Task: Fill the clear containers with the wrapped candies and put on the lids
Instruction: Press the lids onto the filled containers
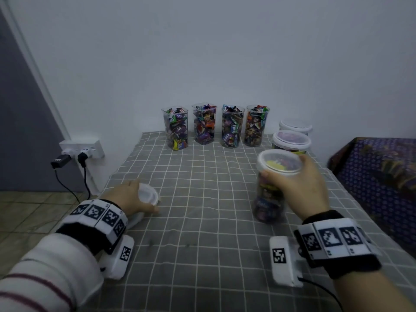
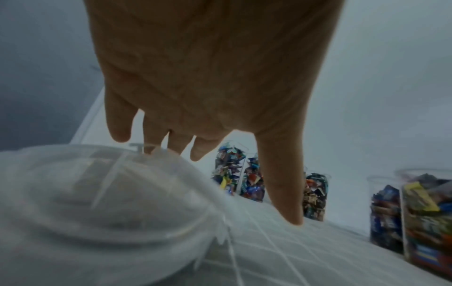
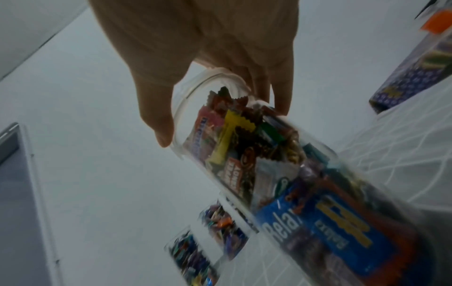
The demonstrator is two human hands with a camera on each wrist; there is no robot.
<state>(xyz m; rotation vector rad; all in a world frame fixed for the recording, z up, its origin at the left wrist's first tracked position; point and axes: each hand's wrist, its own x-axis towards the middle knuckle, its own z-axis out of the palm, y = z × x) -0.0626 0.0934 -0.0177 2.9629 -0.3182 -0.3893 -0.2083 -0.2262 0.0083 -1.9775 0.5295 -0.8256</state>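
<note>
Two lidded containers only from head view.

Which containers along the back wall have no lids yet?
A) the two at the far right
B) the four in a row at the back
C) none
B: the four containers in a row stand open-topped with candies poking out, while the two at the right wear white lids.
</note>
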